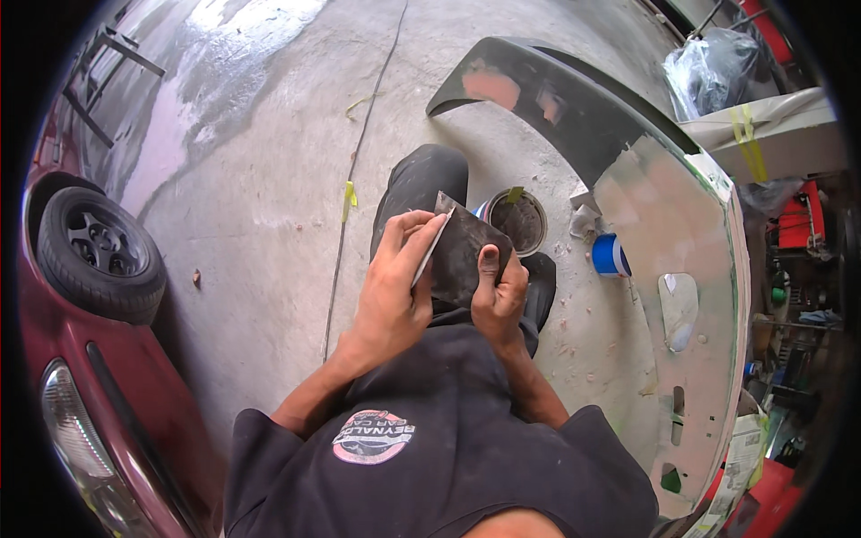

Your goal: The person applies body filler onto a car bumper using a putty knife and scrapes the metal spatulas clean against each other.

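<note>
A dark grey sheet of sandpaper [465,244] is stretched between my two hands, above my lap. My left hand [387,285] pinches its left side, where a pale edge of the sheet is folded up against the fingers. On the opposite side, my right hand [500,294] grips the sheet with the thumb pressed on the dark face and the fingers curled underneath. Just beyond the right hand stands an open round tub [543,235] with murky contents and a small yellowish-green piece at its rim. The sheet overlaps the tub in this view and hides part of it.
A large curved car bumper [659,211], patched grey, pink and dark, arcs along the right. Beside it are a blue-and-white can [611,256] and crumpled paper [585,220]. A maroon car [134,368] with a wheel [100,251] occupies the left. A dark cable [363,143] crosses the concrete floor.
</note>
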Demonstrator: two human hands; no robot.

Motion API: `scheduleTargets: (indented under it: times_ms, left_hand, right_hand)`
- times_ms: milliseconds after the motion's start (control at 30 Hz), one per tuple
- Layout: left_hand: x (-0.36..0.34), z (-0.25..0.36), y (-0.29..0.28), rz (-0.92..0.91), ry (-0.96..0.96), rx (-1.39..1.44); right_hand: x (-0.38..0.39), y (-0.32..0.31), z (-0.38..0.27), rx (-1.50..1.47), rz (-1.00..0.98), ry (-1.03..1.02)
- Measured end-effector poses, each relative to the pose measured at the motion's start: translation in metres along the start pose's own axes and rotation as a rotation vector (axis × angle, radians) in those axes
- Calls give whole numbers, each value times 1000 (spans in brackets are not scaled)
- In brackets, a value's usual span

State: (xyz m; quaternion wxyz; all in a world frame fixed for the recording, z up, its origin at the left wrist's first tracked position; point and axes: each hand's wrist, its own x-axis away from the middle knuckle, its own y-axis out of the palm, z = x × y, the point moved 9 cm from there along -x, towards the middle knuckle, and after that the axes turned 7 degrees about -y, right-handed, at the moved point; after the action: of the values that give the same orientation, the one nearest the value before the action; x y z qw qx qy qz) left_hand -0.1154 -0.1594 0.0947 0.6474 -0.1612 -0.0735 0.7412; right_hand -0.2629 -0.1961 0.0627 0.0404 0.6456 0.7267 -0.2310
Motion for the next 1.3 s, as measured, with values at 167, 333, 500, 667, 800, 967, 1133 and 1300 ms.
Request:
scheduleTargets:
  times_ms: [167,333,500,667,800,967,1133,1300]
  left_hand:
    - [-2,-5,-5,-67,-31,28]
    - [-1,-2,-10,-47,-2,15]
    - [0,-11,-13,36,-33,99]
    - [3,-28,-7,14,-122,216]
    - [-1,-20,-11,-10,-106,180]
    - [-2,-33,-14,9,-179,193]
    - [-7,-8,-11,-6,-37,124]
    - [-9,-11,-10,-31,-13,58]
  right_hand:
    - [5,0,6,32,-36,18]
    - [6,10,-2,23,-51,-47]
    - [7,15,-7,47,-78,-81]
    - [14,19,-4,56,-95,-119]
    - [20,19,-2,48,-121,-96]
    - [21,24,0,33,-130,-66]
    - [14,18,2,35,-23,-75]
    - [13,12,4,75,-52,-24]
